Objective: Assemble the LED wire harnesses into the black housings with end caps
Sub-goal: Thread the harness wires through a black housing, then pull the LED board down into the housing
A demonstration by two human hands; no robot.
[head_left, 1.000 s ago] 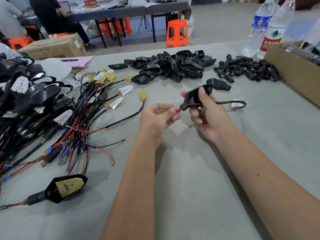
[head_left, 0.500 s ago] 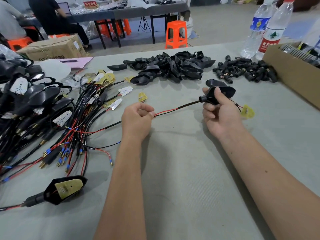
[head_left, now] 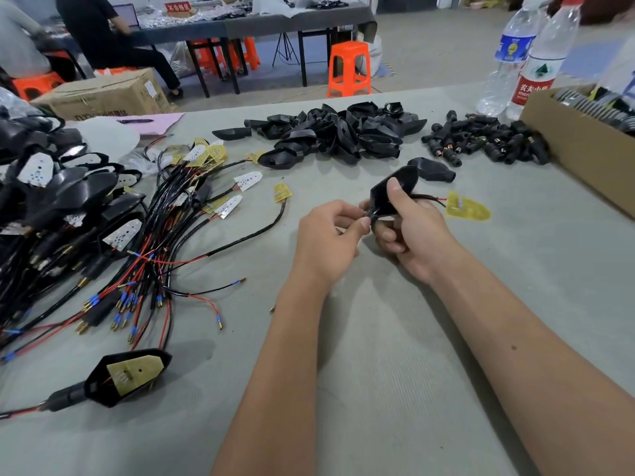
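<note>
With one finished unit (head_left: 127, 376) lying at seven o'clock, the right hand (head_left: 409, 228) grips a black housing (head_left: 391, 194) at centre while the left hand (head_left: 330, 235) pinches its neck, the LED board (head_left: 467, 207) not yet seated and piles of harnesses (head_left: 144, 242), housings (head_left: 343, 135) and end caps (head_left: 488, 142) left on the counter (head_left: 395, 372).

A grey cloth-covered desk (head_left: 395, 389) fills the foreground. Beyond its far edge lies a pale grey concrete floor (head_left: 429, 53). An orange plastic stool (head_left: 348, 68) stands there, near a long dark grey table on black legs (head_left: 254, 24). More orange stools (head_left: 237, 55) sit beneath that table. A brown cardboard box (head_left: 103, 96) rests on the floor at left. Lighting is soft and even.
</note>
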